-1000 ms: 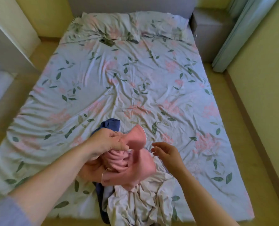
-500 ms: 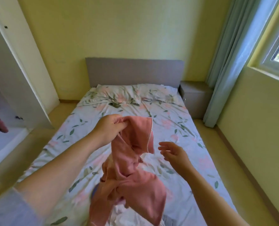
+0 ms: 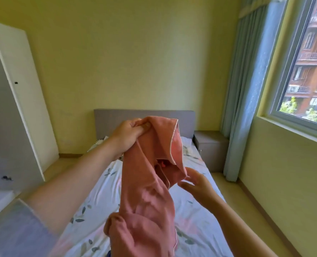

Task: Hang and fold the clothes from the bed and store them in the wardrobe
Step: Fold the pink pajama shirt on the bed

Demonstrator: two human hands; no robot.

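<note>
Bright daylight from window (image 3: 306, 67), soft blur

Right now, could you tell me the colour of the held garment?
A salmon pink fabric garment, clearest in the head view.

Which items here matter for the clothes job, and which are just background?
Job:
- pink garment, gripped by left hand
- right hand, open beside it
- bed
- wardrobe

Background:
- nightstand
- curtain
- window

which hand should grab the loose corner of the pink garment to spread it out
Right, probably. The left hand grips the top of the pink garment and holds it up, while the right hand is open with its fingers right beside the hanging corner.
</note>
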